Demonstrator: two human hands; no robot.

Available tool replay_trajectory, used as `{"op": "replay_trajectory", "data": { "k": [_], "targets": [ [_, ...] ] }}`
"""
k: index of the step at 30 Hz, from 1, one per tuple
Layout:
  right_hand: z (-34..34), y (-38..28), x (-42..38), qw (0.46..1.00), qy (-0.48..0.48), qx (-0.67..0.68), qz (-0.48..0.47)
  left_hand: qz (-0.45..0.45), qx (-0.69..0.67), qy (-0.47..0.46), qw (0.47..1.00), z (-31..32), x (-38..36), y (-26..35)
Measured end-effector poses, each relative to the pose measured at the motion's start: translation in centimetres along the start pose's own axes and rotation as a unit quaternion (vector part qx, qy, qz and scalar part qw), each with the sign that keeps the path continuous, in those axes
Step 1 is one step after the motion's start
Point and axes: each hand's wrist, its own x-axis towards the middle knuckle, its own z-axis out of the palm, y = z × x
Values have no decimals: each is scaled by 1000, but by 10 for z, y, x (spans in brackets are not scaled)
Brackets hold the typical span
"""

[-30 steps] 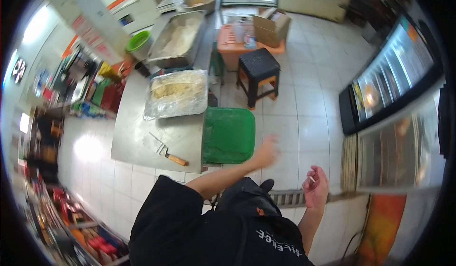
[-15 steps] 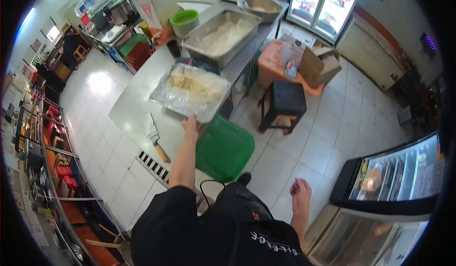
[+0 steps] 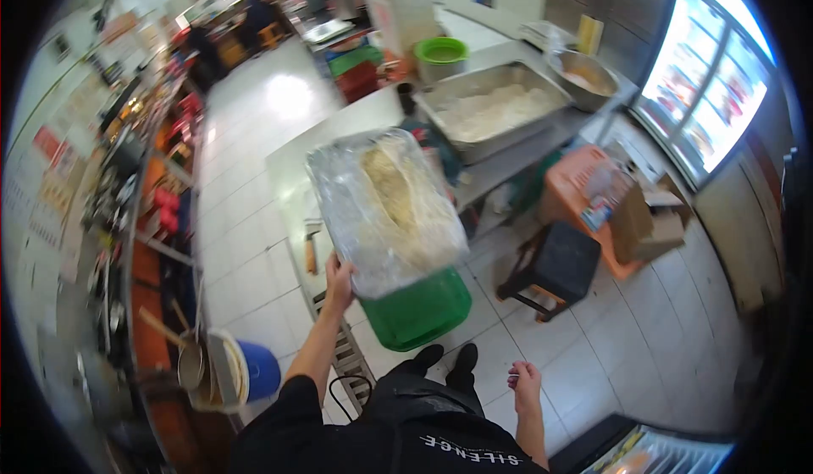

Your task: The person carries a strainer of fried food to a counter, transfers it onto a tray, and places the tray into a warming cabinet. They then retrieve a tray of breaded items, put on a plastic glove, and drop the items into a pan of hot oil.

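Observation:
My left hand [image 3: 340,281] is closed on the near corner of a shallow tray [image 3: 326,182]. The tray has clear plastic film over it and is tilted. A pale, crumbly, flour-like mass [image 3: 394,190] shows in it. Beneath its near edge is a green plastic bin [image 3: 423,309]. Just left of the tray, a wooden-handled scraper [image 3: 311,249] lies on the metal table [image 3: 292,160], partly hidden. My right hand [image 3: 525,378] hangs at my right side, fingers curled, with nothing visible in it and touching nothing.
A deep steel pan of flour [image 3: 495,110], a green basket [image 3: 442,50] and a steel bowl [image 3: 584,80] stand on the table. Right are a black stool [image 3: 555,262], an orange tub [image 3: 576,186] and a cardboard box [image 3: 648,224]. A blue bucket [image 3: 258,371] stands at lower left.
The tray has come off the table toward me and turned, held in my left hand. The view has swung left. My right hand stays low at my side.

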Motion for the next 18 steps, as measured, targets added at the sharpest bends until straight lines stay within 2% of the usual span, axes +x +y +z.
{"op": "replay_trajectory", "data": {
  "k": [2, 4, 5, 6, 7, 8, 10, 12, 13, 16, 17, 18],
  "targets": [
    [7, -18, 24, 988, -121, -97, -12, -66, -60, 30, 996, -25, -75, 8],
    [37, -48, 5, 952, -303, -29, 6, -110, -92, 76, 987, -50, -155, 0],
    [58, -57, -3, 917, -397, -2, 25, -123, -120, 102, 980, -63, -196, -8],
    [58, -40, -1, 850, -516, 101, 23, -146, -122, 126, 974, -65, -237, 1],
    [69, -32, -3, 855, -482, 160, 103, -164, -130, 150, 966, -62, -277, 14],
    [97, -52, -38, 858, -484, 108, 131, -146, -124, 182, 965, -62, -313, 22],
    [109, -35, -3, 786, -596, -94, 136, -124, -109, 243, 956, -66, -378, 27],
    [132, -13, -23, 758, -601, -233, 105, -70, -89, 244, 963, -86, -439, 13],
    [142, -11, -22, 741, -605, -277, 86, -49, -72, 240, 967, -72, -451, 8],
    [157, 46, -57, 674, -648, -356, 6, -11, -82, 358, 930, -82, -536, -2],
    [160, 69, -65, 645, -671, -363, -35, -47, -109, 362, 925, -88, -562, 0],
    [157, 97, -66, 616, -694, -362, -90, -37, -99, 400, 910, -92, -589, -3]
  ]
}}
